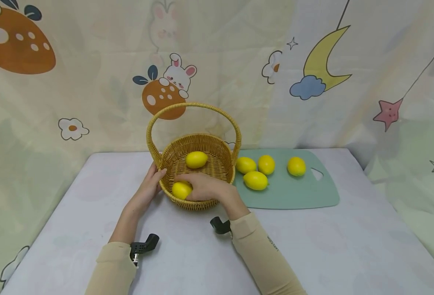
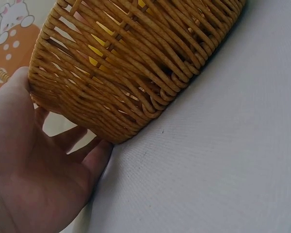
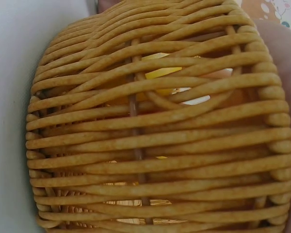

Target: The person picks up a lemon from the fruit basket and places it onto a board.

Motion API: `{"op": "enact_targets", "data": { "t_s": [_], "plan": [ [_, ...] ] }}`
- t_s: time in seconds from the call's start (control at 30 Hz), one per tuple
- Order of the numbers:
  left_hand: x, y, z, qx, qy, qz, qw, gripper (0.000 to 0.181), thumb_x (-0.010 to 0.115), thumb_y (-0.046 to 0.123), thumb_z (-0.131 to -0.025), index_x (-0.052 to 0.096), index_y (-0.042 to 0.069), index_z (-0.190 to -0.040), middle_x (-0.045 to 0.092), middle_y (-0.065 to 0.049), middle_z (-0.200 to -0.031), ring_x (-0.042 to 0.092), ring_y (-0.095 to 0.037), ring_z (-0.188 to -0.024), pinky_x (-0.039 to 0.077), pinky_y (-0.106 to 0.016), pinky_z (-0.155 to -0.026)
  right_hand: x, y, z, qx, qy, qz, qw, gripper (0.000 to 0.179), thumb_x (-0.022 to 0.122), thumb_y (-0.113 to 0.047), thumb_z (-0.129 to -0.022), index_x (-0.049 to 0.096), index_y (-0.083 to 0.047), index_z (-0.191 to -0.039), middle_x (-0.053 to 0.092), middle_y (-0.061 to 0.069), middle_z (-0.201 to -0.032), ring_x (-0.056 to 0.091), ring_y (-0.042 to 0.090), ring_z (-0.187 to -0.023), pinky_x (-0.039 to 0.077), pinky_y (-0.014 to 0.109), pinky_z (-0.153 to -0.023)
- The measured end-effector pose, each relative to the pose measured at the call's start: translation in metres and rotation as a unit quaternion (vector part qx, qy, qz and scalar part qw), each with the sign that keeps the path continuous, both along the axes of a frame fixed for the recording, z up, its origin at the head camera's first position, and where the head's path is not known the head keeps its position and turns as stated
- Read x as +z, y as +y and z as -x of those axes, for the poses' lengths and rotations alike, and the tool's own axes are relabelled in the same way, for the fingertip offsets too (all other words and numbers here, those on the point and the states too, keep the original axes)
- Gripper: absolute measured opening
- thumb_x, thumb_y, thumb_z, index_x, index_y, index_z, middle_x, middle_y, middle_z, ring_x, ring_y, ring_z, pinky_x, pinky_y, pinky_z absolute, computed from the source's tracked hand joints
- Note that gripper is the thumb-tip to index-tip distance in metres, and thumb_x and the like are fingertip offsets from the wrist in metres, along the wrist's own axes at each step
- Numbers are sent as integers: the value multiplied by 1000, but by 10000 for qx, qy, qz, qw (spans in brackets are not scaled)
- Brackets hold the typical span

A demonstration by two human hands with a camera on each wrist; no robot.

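Lemon (image 1: pixel 181 190) in the grip of a right hand (image 1: pixel 206 187), low inside a wicker basket (image 1: pixel 198 205), by the near left part of the rim. Fingers and thumb narrow around the fruit, fingertips partly hidden. On the basket's left side, a left hand (image 1: pixel 151 183) holding the wall, thumb at the rim and other fingers down along the outside, as seen close up from the left wrist. Toward the far edge of a pale surface (image 1: pixel 187 254), slightly left of its middle: the basket, upright, tall arched handle (image 1: pixel 193 104) raised. Deeper inside, toward the far wall, a second lemon (image 1: pixel 196 159), just beyond the right hand. To the right, along the surface's far edge and short of its far right corner, a green board (image 1: pixel 294 194) with four more lemons (image 1: pixel 255 180): three bunched by its left edge, one apart toward its right edge. Behind, a printed cloth (image 1: pixel 110 82) showing rabbit, moon and star. From the right wrist, mostly basket weave, with slivers of yellow through the gaps.
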State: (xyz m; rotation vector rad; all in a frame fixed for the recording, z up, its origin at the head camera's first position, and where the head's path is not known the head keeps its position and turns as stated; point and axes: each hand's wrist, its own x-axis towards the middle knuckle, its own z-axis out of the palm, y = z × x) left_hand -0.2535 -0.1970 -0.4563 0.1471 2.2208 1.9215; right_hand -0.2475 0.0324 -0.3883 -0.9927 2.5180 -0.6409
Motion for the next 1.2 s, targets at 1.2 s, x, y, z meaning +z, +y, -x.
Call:
{"op": "enact_targets", "data": {
  "t_s": [1.2],
  "plan": [
    [3,4,0,28,-30,16,10000,63,38,44,-106,0,46,-156,9,6,-168,21,-21,-153,22,-52,-123,10,29,2,-358,-290,994,9940,66,68,-13,-74,52,-29,-136,59,-6,-126,56,19,-102,49,36,-86]
  ]
}}
